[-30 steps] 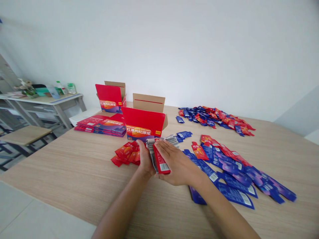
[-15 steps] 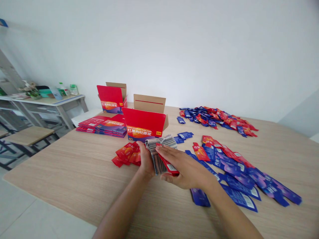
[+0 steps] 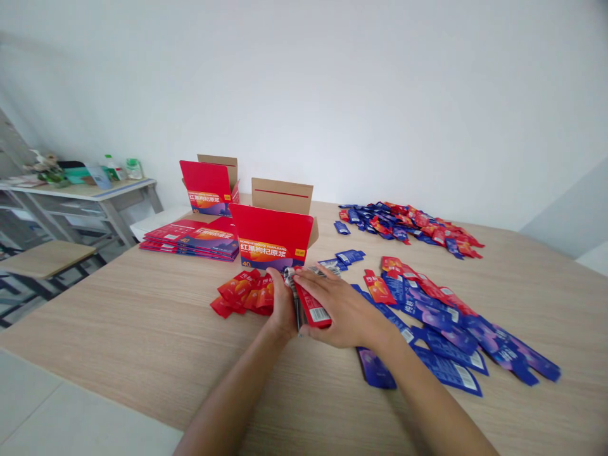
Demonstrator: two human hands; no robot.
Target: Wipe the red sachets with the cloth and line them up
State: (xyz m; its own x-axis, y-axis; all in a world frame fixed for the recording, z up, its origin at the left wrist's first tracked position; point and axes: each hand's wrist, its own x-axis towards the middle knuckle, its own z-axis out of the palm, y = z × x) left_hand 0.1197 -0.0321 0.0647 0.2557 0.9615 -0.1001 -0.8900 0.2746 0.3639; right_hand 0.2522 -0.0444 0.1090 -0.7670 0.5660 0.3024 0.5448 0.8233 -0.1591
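In front of the nearer carton, my left hand (image 3: pixel 282 309) is closed on a striped cloth (image 3: pixel 289 278), which shows only as a strip between my hands. A red sachet (image 3: pixel 312 305) with a barcode lies tilted against the cloth. My right hand (image 3: pixel 342 309) is closed over this sachet, fingers across its top and thumb at its lower end. The hands nearly touch, and much of the cloth is hidden under the right one. Just left of my left hand lies a small pile of red sachets (image 3: pixel 242 290).
Two open red cartons (image 3: pixel 273 231) stand upright at the back left, beside a stack of flat cartons (image 3: pixel 190 239). Blue and red sachets (image 3: pixel 437 313) spread to the right; a larger heap (image 3: pixel 408 223) lies near the wall. A stool (image 3: pixel 47 256) stands left of the table.
My right hand has come closer to my left, and the cloth between them now shows much less. The red sachet stays under my right hand. The view has shifted slightly.
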